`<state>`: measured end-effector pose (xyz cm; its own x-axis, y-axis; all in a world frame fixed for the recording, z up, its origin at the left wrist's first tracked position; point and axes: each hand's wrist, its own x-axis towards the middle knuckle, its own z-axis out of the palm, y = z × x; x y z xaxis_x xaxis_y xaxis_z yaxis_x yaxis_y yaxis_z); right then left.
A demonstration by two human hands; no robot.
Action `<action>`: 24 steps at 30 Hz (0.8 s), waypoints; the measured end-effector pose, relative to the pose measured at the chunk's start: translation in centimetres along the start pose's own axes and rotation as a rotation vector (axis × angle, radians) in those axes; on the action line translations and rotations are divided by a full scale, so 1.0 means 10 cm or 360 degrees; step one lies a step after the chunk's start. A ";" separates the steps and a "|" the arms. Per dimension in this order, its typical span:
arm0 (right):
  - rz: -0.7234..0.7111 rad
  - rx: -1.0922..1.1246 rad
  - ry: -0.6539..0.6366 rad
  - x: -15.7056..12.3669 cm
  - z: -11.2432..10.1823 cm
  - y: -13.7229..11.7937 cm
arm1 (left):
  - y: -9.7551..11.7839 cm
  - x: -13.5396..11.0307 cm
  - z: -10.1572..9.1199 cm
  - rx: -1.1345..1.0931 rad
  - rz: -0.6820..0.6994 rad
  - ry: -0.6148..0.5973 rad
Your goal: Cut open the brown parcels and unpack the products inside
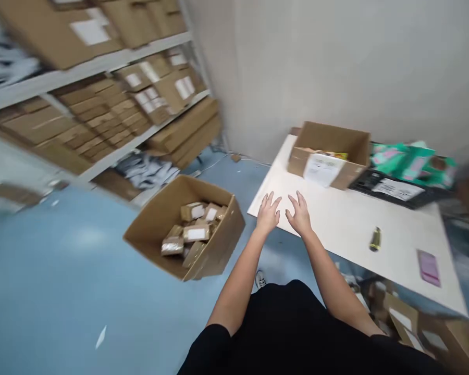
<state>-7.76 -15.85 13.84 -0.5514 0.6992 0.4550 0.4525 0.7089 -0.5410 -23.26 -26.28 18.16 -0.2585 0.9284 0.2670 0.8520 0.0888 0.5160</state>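
My left hand [268, 212] and my right hand [299, 213] are stretched out side by side over the near corner of a white table [347, 224], fingers spread, holding nothing. Beyond them on the table stands an open cardboard box [330, 153] with a white paper label on its front. To the left, on the blue floor, a large open carton [185, 226] holds several small taped parcels with white labels.
A small dark-and-yellow object [375, 239] and a pink packet [429, 267] lie on the table. Green packages [410, 162] sit in a black tray at the back. Shelves [94, 67] of cardboard boxes line the left. More boxes [410, 323] stand under the table.
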 end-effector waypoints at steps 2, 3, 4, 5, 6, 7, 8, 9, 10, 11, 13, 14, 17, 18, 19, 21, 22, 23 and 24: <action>-0.0164 0.0113 -0.0152 0.26 0.53 -0.46 | -0.53 -0.22 -0.38 0.0050 -0.0212 0.0106; -0.0238 0.0162 -0.0225 0.36 0.77 -0.68 | -0.76 -0.35 -0.55 0.0073 -0.0313 0.0160; -0.0304 0.0204 -0.0297 0.45 1.00 -0.89 | -0.97 -0.48 -0.70 0.0094 -0.0409 0.0214; -0.0362 0.0241 -0.0368 0.52 1.20 -1.08 | -1.16 -0.60 -0.84 0.0114 -0.0502 0.0267; -0.0414 0.0273 -0.0437 0.58 1.40 -1.26 | -1.34 -0.72 -0.96 0.0132 -0.0590 0.0319; -0.0461 0.0302 -0.0503 0.63 1.59 -1.42 | -1.51 -0.83 -1.07 0.0148 -0.0675 0.0368; -0.0506 0.0329 -0.0566 0.69 1.77 -1.57 | -1.67 -0.93 -1.15 0.0163 -0.0756 0.0414; -0.0545 0.0355 -0.0627 0.74 1.94 -1.70 | -1.82 -1.02 -1.23 0.0176 -0.0830 0.0455; -0.0580 0.0378 -0.0685 0.79 2.10 -1.82 | -1.97 -1.10 -1.29 0.0188 -0.0899 0.0491; -0.0609 0.0399 -0.0742 0.84 2.26 -1.92 | -2.11 -1.17 -1.33 0.0197 -0.0964 0.0520; -0.0648 0.0436 -0.0845 0.96 2.57 -2.10 | -2.38 -1.27 -1.38 0.0212 -0.1099 0.0553; -0.0661 0.0453 -0.0891 1.03 2.71 -2.17 | -2.52 -1.30 -1.39 0.0217 -0.1167 0.0557; -0.0687 0.0487 -0.1032 1.28 3.16 -2.32 | -2.93 -1.34 -1.38 0.0225 -0.1366 0.0529; -0.0695 0.0487 -0.1084 1.37 3.31 -2.35 | -3.07 -1.34 -1.37 0.0222 -0.1431 0.0506; -0.0704 0.0481 -0.1137 1.47 3.46 -2.38 | -3.20 -1.34 -1.36 0.0214 -0.1495 0.0474; -0.0720 0.0459 -0.1235 1.64 3.77 -2.42 | -3.45 -1.34 -1.33 0.0186 -0.1619 0.0381; -0.0726 0.0447 -0.1279 1.72 3.92 -2.44 | -3.57 -1.35 -1.32 0.0168 -0.1677 0.0324; -0.0731 0.0435 -0.1322 1.78 4.07 -2.46 | -3.67 -1.36 -1.30 0.0148 -0.1732 0.0269; -0.0735 0.0423 -0.1367 1.83 4.22 -2.47 | -3.77 -1.39 -1.27 0.0127 -0.1787 0.0220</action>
<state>-58.62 -24.50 5.63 -0.9984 -0.0158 0.0534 -0.0459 0.7765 -0.6285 -57.55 -47.12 5.35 -0.9388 0.2618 -0.2238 0.1320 0.8736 0.4685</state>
